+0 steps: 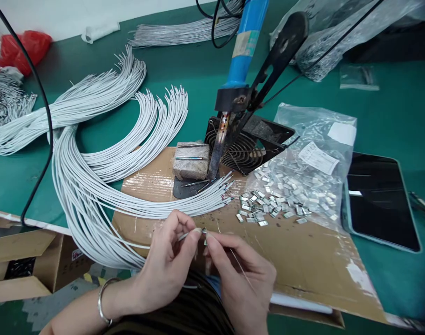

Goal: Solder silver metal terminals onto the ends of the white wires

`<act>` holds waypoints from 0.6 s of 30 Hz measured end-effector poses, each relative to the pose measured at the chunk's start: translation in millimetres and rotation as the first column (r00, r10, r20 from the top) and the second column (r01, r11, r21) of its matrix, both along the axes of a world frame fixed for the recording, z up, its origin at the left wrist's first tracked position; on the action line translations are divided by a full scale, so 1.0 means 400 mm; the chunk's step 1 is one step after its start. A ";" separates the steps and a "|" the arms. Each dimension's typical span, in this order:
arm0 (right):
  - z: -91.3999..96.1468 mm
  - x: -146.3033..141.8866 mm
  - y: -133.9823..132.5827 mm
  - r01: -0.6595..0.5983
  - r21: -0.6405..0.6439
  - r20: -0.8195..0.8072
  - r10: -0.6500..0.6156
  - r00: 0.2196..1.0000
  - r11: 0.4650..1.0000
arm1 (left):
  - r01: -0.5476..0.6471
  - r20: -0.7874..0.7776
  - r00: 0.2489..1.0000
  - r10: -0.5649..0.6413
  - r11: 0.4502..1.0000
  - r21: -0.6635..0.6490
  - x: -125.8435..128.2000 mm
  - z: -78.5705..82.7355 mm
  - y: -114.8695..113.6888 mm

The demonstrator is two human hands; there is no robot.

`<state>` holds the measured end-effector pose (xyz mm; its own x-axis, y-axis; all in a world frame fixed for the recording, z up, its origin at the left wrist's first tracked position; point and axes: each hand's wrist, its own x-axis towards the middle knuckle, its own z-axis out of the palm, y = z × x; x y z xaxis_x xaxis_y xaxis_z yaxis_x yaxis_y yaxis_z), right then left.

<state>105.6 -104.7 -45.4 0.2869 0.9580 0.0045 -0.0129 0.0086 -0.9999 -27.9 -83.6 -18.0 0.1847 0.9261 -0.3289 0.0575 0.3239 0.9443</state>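
Observation:
My left hand (168,263) pinches the end of a thin white cable (184,236) between thumb and fingers. My right hand (242,274) meets it from the right, fingertips pinched on a tiny metal clip (205,238) at the cable's tip. Both hands hover over the near edge of a cardboard sheet (303,260). Just beyond them lies a row of white cables (170,209) with stripped ends. A pile of small metal clips (264,204) spills from a clear plastic bag (313,153).
A blue-handled soldering iron (233,93) stands in a black holder above a sponge block (191,160) and a small fan (247,144). Big bundles of white cables (93,93) cover the green table on the left. A dark tablet (380,200) lies at right. Cardboard boxes (27,265) sit below left.

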 end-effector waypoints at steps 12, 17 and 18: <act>0.033 0.090 0.042 -0.217 0.235 0.266 0.152 0.952 0.947 | -0.002 0.064 0.998 0.011 0.989 -0.147 0.014 0.045 0.045; 0.023 0.094 0.037 -0.076 0.094 0.081 0.069 0.994 0.993 | -0.093 0.005 0.996 0.094 0.992 -0.083 0.014 0.045 0.045; 0.021 0.095 0.036 -0.058 0.060 0.055 0.054 0.997 0.997 | -0.106 -0.012 0.994 0.106 0.992 -0.067 0.013 0.044 0.046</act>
